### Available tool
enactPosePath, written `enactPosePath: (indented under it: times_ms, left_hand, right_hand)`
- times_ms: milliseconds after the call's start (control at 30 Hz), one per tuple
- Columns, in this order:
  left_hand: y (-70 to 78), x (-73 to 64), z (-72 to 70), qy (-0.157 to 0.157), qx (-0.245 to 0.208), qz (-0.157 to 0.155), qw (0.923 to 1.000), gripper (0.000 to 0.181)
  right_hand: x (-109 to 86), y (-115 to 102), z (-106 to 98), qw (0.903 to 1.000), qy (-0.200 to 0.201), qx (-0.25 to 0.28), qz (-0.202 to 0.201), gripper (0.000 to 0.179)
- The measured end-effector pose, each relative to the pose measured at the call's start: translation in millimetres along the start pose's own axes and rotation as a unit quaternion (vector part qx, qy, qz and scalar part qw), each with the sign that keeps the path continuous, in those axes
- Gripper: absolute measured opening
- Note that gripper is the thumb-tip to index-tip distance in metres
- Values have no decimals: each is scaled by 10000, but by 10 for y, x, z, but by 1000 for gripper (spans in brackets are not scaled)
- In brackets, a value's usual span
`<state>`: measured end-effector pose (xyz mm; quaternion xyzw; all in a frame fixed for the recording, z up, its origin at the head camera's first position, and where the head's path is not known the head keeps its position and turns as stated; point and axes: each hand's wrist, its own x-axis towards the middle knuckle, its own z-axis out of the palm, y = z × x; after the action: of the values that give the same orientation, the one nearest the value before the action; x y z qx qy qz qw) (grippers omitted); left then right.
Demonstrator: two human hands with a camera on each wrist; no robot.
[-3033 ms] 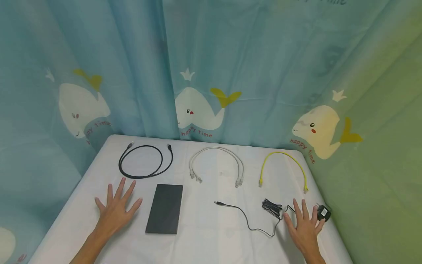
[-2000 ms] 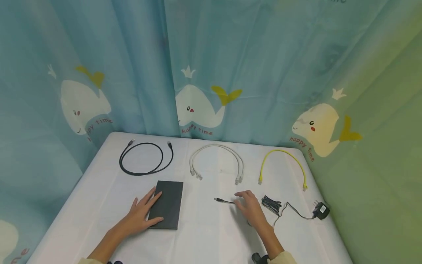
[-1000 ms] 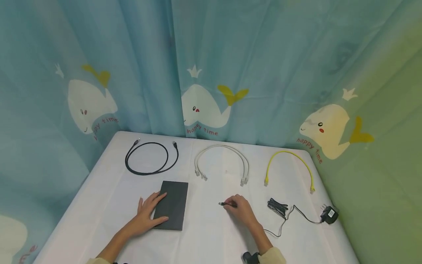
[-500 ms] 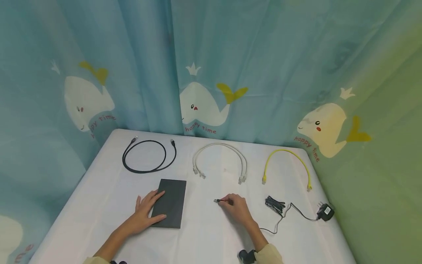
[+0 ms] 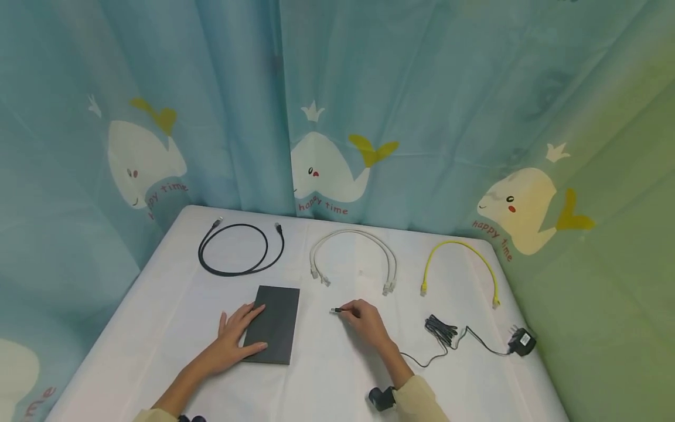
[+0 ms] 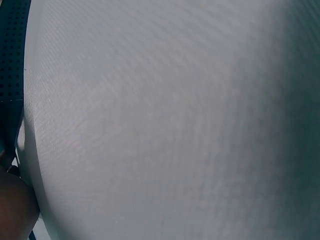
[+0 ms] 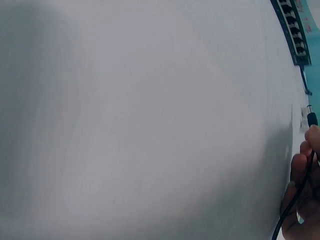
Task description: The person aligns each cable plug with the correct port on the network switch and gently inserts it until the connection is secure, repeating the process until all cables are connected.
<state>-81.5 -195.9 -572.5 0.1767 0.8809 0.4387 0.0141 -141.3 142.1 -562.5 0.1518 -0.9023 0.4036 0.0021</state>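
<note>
My left hand (image 5: 228, 346) rests on the left side of a flat dark network switch (image 5: 279, 328), its fingers extended over the top. In the left wrist view, a perforated side of the switch (image 6: 11, 55) shows beside part of the hand (image 6: 16, 207). To the right of the switch, my right hand (image 5: 368, 322) pinches the barrel plug (image 5: 336, 310) of a thin black power cord, its tip pointing left. The right wrist view shows that plug (image 7: 312, 118) beyond the fingertips, and the row of ports on the switch (image 7: 294, 32).
The cord runs to a bundled coil (image 5: 442, 330) and a black power adapter (image 5: 522, 341) at the right edge. Along the back of the white table (image 5: 327, 387) lie a black network cable (image 5: 234, 274), grey cables (image 5: 350, 231) and a yellow cable (image 5: 457, 241).
From lying spread on the table, my left hand has moved right onto the switch. My right hand has left the adapter, picked up the plug and carried it left, drawing the cord along.
</note>
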Motion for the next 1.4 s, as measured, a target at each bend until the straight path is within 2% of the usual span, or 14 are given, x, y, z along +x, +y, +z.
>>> enactPosePath:
  times_ms: [200,433,633,900,1133,1400]
  left_hand:
    - [26,-16,3,-61,-89,-79,9999,78]
    - [26,12,-16,8,-53,-90,9999,76]
    - [37,27,-17,-32,21,-100,9999,77]
    - [56,16,-13,-9,1,-165,9999,78]
    - [64,37,-19,-135,-43,-380,9992,79]
    - [76,19,-47,-114,-20,-350,9993,79]
  right_hand:
    - [94,-94,132,10000,-49,-16,19,5]
    - [252,-234,245,10000,-86,23,45,8]
    - [324,-296,351,9998,45,64,-196,8]
    - [399,-315,464,9991,-41,-107,-402,7]
    - [399,-299,536,9982,176,-110,-564,7]
    - [477,-336,588,9979,355,-39,-540,8]
